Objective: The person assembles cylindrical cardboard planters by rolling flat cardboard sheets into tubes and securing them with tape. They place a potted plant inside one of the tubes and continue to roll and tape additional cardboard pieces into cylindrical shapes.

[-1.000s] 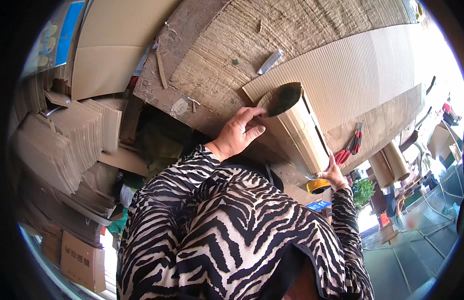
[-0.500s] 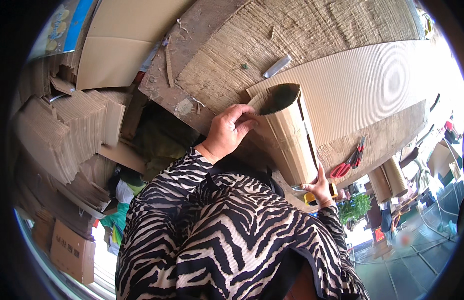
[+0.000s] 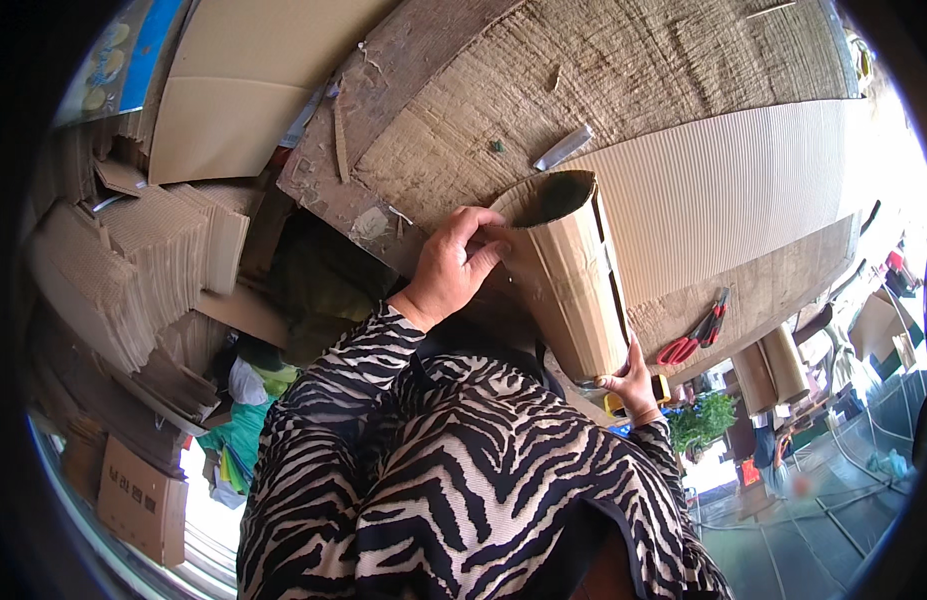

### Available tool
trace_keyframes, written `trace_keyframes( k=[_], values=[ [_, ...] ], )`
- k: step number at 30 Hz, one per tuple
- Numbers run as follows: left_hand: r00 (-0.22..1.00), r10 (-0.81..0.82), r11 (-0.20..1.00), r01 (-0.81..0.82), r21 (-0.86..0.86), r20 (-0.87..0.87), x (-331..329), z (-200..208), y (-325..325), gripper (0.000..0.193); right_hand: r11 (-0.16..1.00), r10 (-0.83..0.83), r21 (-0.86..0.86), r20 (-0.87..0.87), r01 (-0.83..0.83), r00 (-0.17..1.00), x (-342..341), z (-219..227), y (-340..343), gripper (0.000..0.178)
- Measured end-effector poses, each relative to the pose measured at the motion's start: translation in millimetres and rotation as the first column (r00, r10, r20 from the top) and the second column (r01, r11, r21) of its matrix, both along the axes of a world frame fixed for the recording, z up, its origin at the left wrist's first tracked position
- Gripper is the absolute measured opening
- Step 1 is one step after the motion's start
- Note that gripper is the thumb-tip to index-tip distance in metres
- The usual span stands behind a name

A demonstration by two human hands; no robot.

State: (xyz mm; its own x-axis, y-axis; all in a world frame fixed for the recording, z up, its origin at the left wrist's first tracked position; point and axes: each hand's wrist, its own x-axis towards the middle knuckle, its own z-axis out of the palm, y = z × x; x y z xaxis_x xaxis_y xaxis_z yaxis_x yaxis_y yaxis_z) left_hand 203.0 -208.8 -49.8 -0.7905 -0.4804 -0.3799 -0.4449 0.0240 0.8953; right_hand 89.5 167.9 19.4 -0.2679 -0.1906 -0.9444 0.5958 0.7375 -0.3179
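A rolled cardboard tube stands tilted between my hands, its open dark end facing up and away. A seam or gap runs down its right side. My left hand pinches the rim at the upper left with thumb and fingers. Near the lower right end, my right hand grips the tube, thumb on the near edge and fingers mostly behind it. Just beyond the tube, a sheet of ribbed cardboard lies on the worktable.
Red-handled scissors and a small silvery strip lie on the worn wooden table. Stacked cardboard pieces stand at the left, below a large flat cardboard panel. More rolled cardboard sits at the right, near a green plant.
My view has shifted slightly, so the table and its contents sit a little differently in the picture. Both hands keep their hold on the tube.
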Motion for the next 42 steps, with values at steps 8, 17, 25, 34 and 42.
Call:
trace_keyframes(
  k=[8,17,25,34,42],
  values=[
    [0.996,-0.069,0.978,0.055,0.201,0.064,2,-1,-11,0.029,0.991,-0.127,-0.060,-0.084,0.123,0.988,20,-12,22,0.140],
    [0.877,0.302,0.646,-0.477,0.597,0.373,49,-9,16,0.031,0.973,-0.196,0.060,-0.290,0.222,0.937,48,-7,13,0.147],
    [0.836,-0.230,0.385,-0.391,0.836,0.498,52,-25,87,0.029,0.890,-0.412,-0.039,-0.494,0.454,0.766,73,-3,-11,0.137],
    [0.855,-0.063,0.316,-0.472,0.823,0.515,46,-43,129,0.028,0.980,-0.053,0.098,-0.710,0.172,0.703,83,0,-12,0.126],
    [0.854,-0.027,0.377,-0.472,0.797,0.519,46,-39,141,0.037,0.987,0.131,0.163,-0.814,0.007,0.566,81,18,-20,0.111]
  ],
)
